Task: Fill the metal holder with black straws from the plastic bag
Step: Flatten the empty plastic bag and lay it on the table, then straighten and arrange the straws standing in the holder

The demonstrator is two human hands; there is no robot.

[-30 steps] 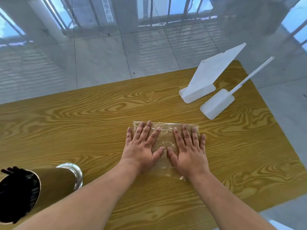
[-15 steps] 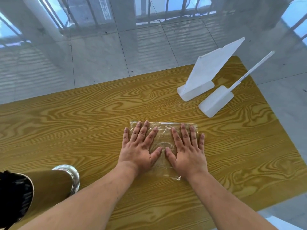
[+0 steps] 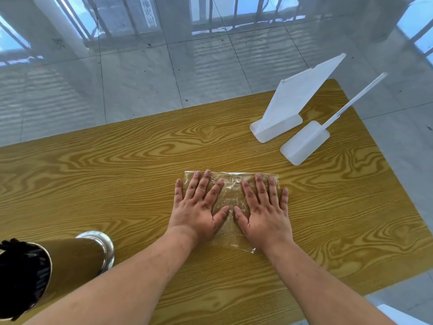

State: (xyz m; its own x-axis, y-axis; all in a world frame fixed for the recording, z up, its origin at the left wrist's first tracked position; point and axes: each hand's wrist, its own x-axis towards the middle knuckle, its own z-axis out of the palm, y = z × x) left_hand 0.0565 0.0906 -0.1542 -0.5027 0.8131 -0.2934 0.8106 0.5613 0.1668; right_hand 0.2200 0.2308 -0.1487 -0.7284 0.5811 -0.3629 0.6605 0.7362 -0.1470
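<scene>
While fingers (image 3: pixel 201 186) splay flat — plastic bag (image 3: pixel 230 198) underneath.

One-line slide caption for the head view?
Both hands, left hand and right hand, flatten the empty clear plastic bag on the table.

My left hand (image 3: pixel 198 207) and right hand (image 3: pixel 264 211) are bare, with no rings, watch or gloves that I can make out. Both forearms are uncovered to the frame's edge, no sleeve showing. My nails look short and unpainted, though they're small here.
</scene>
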